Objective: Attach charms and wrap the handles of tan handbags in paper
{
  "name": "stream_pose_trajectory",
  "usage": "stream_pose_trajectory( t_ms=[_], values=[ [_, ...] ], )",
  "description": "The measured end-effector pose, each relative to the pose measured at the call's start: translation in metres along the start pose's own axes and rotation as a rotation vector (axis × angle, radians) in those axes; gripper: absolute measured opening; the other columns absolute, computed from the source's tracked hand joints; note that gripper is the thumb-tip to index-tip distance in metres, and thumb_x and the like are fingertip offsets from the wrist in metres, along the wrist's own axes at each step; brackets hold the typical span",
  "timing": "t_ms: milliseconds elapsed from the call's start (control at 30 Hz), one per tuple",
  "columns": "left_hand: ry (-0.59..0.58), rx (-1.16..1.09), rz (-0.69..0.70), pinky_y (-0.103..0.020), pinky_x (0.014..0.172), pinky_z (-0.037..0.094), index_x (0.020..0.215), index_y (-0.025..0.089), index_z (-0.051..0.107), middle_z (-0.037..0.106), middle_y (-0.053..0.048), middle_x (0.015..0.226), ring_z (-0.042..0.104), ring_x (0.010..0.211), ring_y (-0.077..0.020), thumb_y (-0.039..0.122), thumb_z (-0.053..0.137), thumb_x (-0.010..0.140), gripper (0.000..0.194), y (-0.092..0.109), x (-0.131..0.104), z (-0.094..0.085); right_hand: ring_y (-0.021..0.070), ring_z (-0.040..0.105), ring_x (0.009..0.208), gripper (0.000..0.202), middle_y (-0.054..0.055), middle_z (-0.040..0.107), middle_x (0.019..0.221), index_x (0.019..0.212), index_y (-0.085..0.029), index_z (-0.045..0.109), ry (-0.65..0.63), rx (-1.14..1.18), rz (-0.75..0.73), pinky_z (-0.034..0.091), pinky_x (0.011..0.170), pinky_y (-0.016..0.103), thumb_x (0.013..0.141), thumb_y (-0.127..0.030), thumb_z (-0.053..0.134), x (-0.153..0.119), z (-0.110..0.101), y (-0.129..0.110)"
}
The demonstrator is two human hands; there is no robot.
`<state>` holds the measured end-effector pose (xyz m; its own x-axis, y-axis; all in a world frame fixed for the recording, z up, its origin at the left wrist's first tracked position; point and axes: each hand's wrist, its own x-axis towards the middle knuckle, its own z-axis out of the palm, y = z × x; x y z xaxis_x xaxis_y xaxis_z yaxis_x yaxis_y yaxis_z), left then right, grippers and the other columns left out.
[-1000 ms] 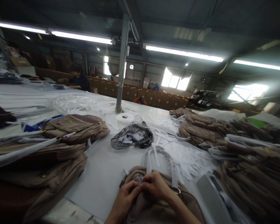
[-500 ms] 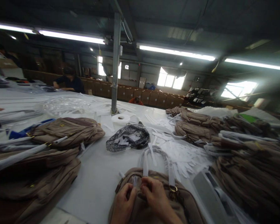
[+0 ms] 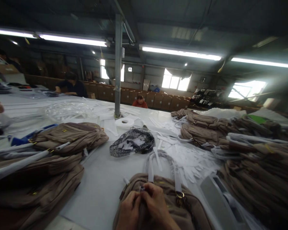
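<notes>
Pinching a small pale piece between closed fingertips of left hand and right hand, over a creased brown bag with pale-wrapped handles and gold-coloured ring, nearer than the speckled pouch.

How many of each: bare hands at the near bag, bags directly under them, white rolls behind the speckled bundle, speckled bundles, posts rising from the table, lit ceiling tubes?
Bare hands: 2 (left hand, right hand)
Brown bag under them: 1
White roll: 1
Speckled bundle: 1
Metal post: 1
Lit ceiling tubes: 4
Total: 10
</notes>
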<state>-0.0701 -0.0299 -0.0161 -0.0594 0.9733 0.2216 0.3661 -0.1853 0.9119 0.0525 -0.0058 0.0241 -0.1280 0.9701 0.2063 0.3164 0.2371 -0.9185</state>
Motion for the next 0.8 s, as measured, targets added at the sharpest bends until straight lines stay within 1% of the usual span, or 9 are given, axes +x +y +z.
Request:
stream_pose_trajectory(
  t_ms=[133,267,300,367,433,500,600,700,800],
  values=[
    [-0.036,-0.082,-0.124,-0.026,0.069,0.050,0.072,0.019,0.064,0.069,-0.002,0.072,0.064,0.073,-0.0191,0.040,0.047,0.085,0.029,-0.003,0.004,-0.003,0.0155,0.057,0.067,0.013,0.000,0.064,0.068,0.074,-0.018,0.065,-0.002,0.080,-0.022,0.042,0.064,0.022,0.076,-0.016,0.053,-0.004,-0.003,0.001],
    [-0.089,-0.333,-0.104,-0.030,0.086,0.050,0.096,0.020,0.069,0.073,-0.004,0.096,0.065,0.093,-0.0215,0.040,0.058,0.079,0.028,-0.004,0.009,-0.005,0.0163,0.059,0.070,0.012,0.001,0.066,0.070,0.075,-0.018,0.066,-0.045,0.132,-0.032,0.043,0.066,0.022,0.078,-0.020,0.054,-0.004,-0.007,-0.004],
    [-0.103,-0.380,-0.114,-0.031,0.088,0.050,0.098,0.021,0.069,0.073,-0.004,0.099,0.065,0.096,-0.0220,0.039,0.061,0.078,0.029,-0.004,0.010,-0.005,0.0165,0.059,0.070,0.012,0.001,0.066,0.070,0.075,-0.018,0.066,-0.047,0.138,-0.027,0.044,0.066,0.023,0.078,-0.021,0.055,-0.004,-0.008,-0.005],
    [-0.080,-0.386,-0.158,-0.031,0.088,0.051,0.093,0.021,0.072,0.074,-0.004,0.097,0.066,0.094,-0.0230,0.039,0.063,0.076,0.026,-0.003,0.009,-0.004,0.0167,0.059,0.069,0.011,0.001,0.066,0.070,0.075,-0.017,0.066,-0.017,0.139,0.005,0.044,0.065,0.023,0.077,-0.023,0.057,-0.003,-0.006,-0.003],
    [0.019,-0.290,-0.177,-0.030,0.083,0.054,0.087,0.023,0.074,0.075,-0.003,0.092,0.068,0.090,-0.0237,0.039,0.064,0.075,0.022,-0.004,0.007,-0.001,0.0171,0.059,0.068,0.013,0.002,0.067,0.070,0.075,-0.016,0.066,0.027,0.157,0.061,0.045,0.064,0.024,0.076,-0.027,0.060,-0.002,-0.002,0.001],
    [0.129,-0.128,-0.098,-0.030,0.080,0.055,0.086,0.024,0.075,0.076,-0.004,0.090,0.069,0.086,-0.0236,0.038,0.063,0.076,0.021,-0.009,0.004,0.002,0.0177,0.060,0.067,0.016,0.003,0.067,0.070,0.075,-0.015,0.065,0.065,0.198,0.119,0.046,0.063,0.025,0.074,-0.031,0.062,0.000,0.004,0.008],
    [0.203,0.161,0.174,-0.029,0.074,0.055,0.089,0.023,0.074,0.076,-0.006,0.083,0.070,0.076,-0.0215,0.033,0.058,0.081,0.021,-0.019,0.000,0.007,0.0170,0.060,0.063,0.020,0.003,0.067,0.067,0.073,-0.014,0.065,0.120,0.256,0.191,0.045,0.059,0.024,0.069,-0.033,0.066,0.003,0.011,0.020],
    [0.197,0.372,0.445,-0.029,0.066,0.054,0.093,0.021,0.073,0.073,-0.008,0.074,0.067,0.067,-0.0200,0.027,0.048,0.087,0.026,-0.024,-0.001,0.008,0.0138,0.055,0.052,0.022,0.001,0.063,0.056,0.065,-0.013,0.064,0.169,0.327,0.274,0.041,0.051,0.022,0.062,-0.034,0.071,0.007,0.015,0.030],
    [0.142,0.423,0.573,-0.030,0.064,0.053,0.094,0.021,0.071,0.072,-0.009,0.072,0.065,0.066,-0.0205,0.023,0.043,0.088,0.029,-0.021,-0.002,0.008,0.0098,0.047,0.043,0.026,-0.002,0.057,0.048,0.060,-0.013,0.062,0.171,0.440,0.344,0.034,0.045,0.021,0.056,-0.036,0.074,0.009,0.016,0.037]
  ],
)
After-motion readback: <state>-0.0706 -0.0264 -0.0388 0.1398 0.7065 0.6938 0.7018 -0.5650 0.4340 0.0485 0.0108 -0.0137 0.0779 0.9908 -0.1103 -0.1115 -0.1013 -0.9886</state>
